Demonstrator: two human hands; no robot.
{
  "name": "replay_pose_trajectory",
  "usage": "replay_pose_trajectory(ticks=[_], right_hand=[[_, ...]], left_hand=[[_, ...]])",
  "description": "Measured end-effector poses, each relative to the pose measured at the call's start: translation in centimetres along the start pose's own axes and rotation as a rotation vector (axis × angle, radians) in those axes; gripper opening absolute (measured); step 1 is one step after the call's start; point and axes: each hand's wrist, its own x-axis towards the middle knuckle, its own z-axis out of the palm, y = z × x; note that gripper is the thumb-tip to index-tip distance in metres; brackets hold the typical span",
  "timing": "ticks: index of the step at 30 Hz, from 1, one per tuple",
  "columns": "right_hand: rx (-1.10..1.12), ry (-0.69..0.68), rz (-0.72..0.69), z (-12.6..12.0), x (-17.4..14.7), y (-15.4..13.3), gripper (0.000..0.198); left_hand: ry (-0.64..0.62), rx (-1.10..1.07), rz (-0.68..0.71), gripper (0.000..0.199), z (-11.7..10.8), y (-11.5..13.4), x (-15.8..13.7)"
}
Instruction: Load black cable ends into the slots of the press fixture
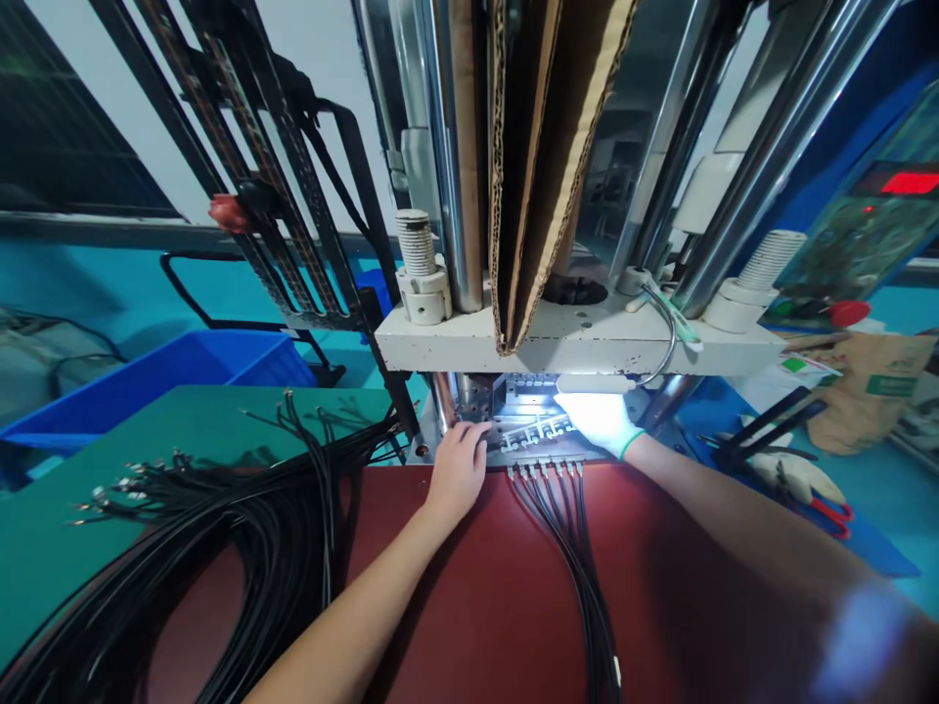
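Left hand [459,467], bare and open, rests at the mould [528,416] edge; gloved right hand [598,418] grips the moulded strip [532,430]: lift evenly, keeping cables [564,508] straight.

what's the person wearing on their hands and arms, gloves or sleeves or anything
The left hand is bare, with no glove, ring or watch in view. The right hand wears a white knit glove with a green band at the cuff. Both forearms are bare, with no sleeves showing as far as the picture reaches.
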Motion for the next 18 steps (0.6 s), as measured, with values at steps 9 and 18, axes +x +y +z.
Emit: replay_pose_trajectory(ticks=[9,18], right_hand=[[-0.097,-0.037,-0.388,0.4,-3.7,0.4,0.03],[-0.027,0.109,-0.292,0.3,-4.6,-0.2,0.03]], left_hand=[[-0.092,-0.055,-0.008,0.02,-0.3,-1.6,0.3],[-0.11,-0.045,-0.017,0.029,-0.1,-1.4,0.0]])
